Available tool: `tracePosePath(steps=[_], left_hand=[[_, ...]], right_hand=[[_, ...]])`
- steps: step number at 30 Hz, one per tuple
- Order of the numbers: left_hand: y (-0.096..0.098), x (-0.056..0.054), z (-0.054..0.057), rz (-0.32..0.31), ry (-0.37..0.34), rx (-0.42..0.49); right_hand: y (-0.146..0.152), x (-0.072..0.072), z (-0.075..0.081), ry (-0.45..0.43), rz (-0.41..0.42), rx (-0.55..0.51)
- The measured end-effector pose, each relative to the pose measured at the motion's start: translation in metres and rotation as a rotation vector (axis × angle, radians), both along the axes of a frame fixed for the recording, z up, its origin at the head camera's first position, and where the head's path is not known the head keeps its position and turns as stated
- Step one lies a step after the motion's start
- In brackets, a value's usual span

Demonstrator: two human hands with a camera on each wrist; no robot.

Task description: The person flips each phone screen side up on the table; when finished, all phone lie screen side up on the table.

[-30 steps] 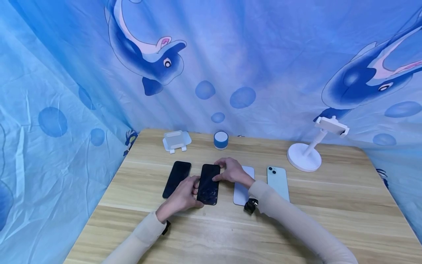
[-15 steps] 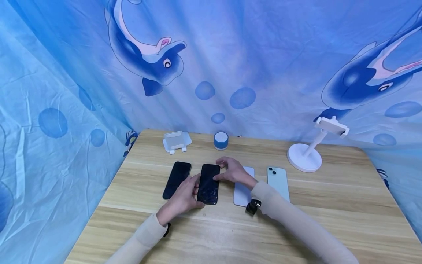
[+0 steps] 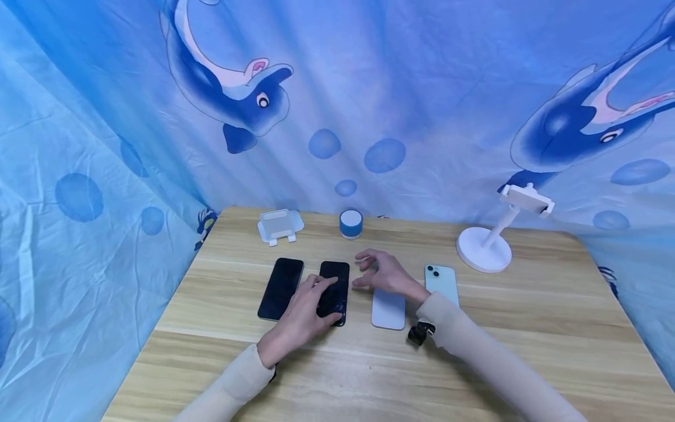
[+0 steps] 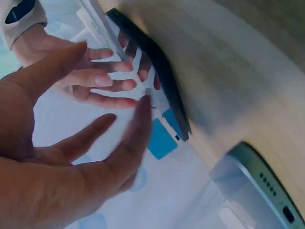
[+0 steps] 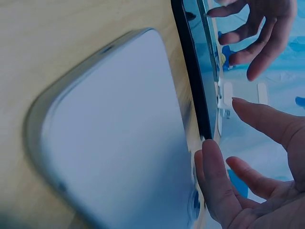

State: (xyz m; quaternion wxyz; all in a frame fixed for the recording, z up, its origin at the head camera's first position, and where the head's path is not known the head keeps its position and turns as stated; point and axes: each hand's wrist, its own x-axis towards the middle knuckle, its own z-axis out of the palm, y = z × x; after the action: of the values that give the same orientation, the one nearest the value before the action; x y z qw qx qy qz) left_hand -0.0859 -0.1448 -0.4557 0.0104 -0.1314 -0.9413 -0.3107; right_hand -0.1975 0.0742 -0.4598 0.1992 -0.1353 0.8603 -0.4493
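A phone with a black screen (image 3: 332,300) lies flat on the wooden table, a second dark phone (image 3: 279,290) to its left. My left hand (image 3: 299,313) hovers over the nearer part of the first phone, fingers loosely bent and apart from it in the left wrist view. To the right of that phone is my right hand (image 3: 389,274), thumb and fingers spread with nothing between them. Its fingertips (image 5: 213,152) are near the phone's edge; contact cannot be told. Beneath the right hand a white phone (image 3: 388,313) lies back up, its top covered. A mint phone (image 3: 443,282) lies partly under the right sleeve.
At the back of the table (image 3: 422,375) stand a small white phone stand (image 3: 278,224) and a blue cylinder with a white top (image 3: 350,224). A taller white stand (image 3: 485,249) with a round base is at the right. A blue dolphin-print curtain (image 3: 337,88) hangs behind.
Both hands have come away from the middle black phone's sides. The left hand has moved right, over the screen; the right hand has drawn back to the right. The phones stay in place.
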Motion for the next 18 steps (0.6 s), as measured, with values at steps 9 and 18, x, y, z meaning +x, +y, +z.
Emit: tracePosePath(steps=[9, 18], left_hand=[[0.013, -0.007, 0.002, -0.158, 0.047, 0.035], [0.039, -0.011, 0.003, -0.286, 0.042, -0.054]], right_hand=[[0.025, 0.004, 0.0, 0.017, 0.021, -0.013], [0.048, 0.005, -0.005, 0.028, -0.019, 0.009]])
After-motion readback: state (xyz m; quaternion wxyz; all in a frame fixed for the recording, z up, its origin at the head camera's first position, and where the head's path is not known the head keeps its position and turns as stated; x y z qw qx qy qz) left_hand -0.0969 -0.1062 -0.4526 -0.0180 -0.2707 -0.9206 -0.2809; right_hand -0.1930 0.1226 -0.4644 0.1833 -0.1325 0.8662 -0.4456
